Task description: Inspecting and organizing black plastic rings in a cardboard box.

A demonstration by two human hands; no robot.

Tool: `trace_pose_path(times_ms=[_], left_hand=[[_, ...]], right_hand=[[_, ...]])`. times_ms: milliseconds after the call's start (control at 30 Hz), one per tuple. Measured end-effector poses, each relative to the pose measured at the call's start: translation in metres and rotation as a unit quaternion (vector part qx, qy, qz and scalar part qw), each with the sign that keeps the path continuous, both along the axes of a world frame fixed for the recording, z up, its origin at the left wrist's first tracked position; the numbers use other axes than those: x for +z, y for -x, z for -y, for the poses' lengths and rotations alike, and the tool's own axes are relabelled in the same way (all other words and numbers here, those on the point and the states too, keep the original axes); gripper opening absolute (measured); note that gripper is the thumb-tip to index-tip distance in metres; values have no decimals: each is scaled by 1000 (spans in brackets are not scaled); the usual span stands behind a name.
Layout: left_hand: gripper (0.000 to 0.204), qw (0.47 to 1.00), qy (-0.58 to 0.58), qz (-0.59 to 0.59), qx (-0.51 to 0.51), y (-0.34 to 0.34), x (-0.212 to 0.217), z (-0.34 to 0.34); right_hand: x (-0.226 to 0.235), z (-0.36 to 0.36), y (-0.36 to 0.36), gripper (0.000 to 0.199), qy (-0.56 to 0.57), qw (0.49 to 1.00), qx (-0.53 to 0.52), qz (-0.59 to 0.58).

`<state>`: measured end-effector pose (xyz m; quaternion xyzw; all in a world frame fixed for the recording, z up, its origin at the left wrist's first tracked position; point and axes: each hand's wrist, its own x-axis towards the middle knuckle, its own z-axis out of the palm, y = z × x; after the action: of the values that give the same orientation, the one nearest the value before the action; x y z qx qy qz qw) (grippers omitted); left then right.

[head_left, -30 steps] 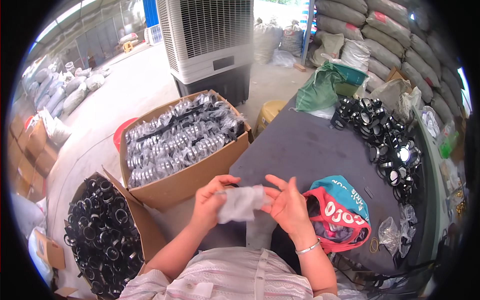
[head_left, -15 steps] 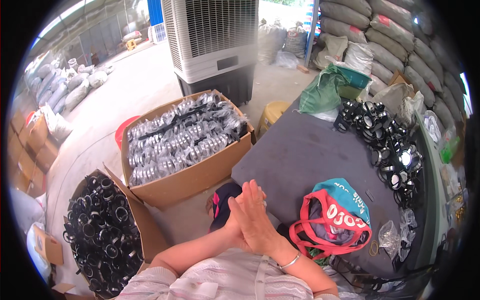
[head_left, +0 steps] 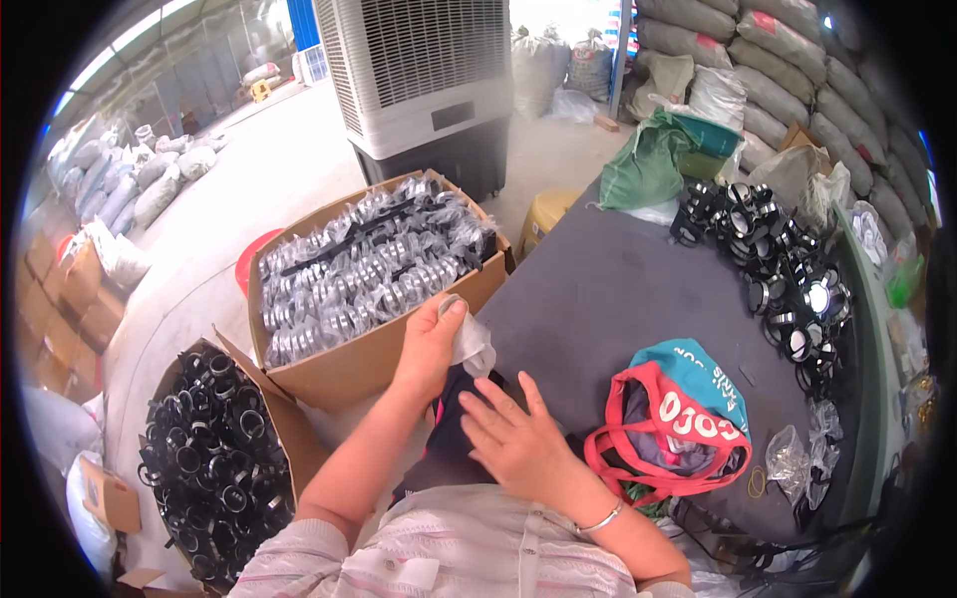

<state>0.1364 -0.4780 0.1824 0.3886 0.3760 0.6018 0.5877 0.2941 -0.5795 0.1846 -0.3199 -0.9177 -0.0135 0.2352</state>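
My left hand (head_left: 429,344) is closed on a crumpled whitish piece (head_left: 472,349). It hangs down from the fingers and has a greyish edge at its top; whether it is cloth or plastic I cannot make out. Just below and to the right, my right hand (head_left: 513,429) is open with its fingers spread, holding nothing. Beyond the left hand stands a cardboard box (head_left: 399,329) packed with plastic-wrapped silvery ring-shaped parts (head_left: 344,269). A second box (head_left: 289,429), at the lower left, is full of loose black ring-shaped parts (head_left: 204,458).
On the grey table (head_left: 578,309) lie a red and teal tote bag (head_left: 688,429), a pile of black and silver round parts (head_left: 768,259) and clear plastic bags (head_left: 788,463). An air cooler (head_left: 419,90) and a yellow stool (head_left: 548,211) stand beyond. Sacks (head_left: 778,50) are stacked at the right.
My hands were pressed together and have come apart. The left has risen to the left, with the whitish piece now showing in it; the right has opened and dropped lower.
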Motion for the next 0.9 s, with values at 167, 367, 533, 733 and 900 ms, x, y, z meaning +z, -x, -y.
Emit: trace_pose_path(times_ms=[167,367,533,733,900], left_hand=[[13,940,-69,-249,-222,14,0,21],[14,852,-257,-405,-209,-16,-5,65],[18,833,-307,-426,-177,-24,-13,78],[36,768,-412,-409,-271,-23,8,86],[26,793,-387,-398,-254,-31,-7,81]], right_hand=[[-11,-10,-7,25,-36,997,-24,57],[-50,-10,-3,11,62,998,-10,-17],[-80,-6,-5,12,124,992,14,-28],[-30,-10,2,22,-60,991,31,-111],[-49,-13,3,28,72,995,69,5]])
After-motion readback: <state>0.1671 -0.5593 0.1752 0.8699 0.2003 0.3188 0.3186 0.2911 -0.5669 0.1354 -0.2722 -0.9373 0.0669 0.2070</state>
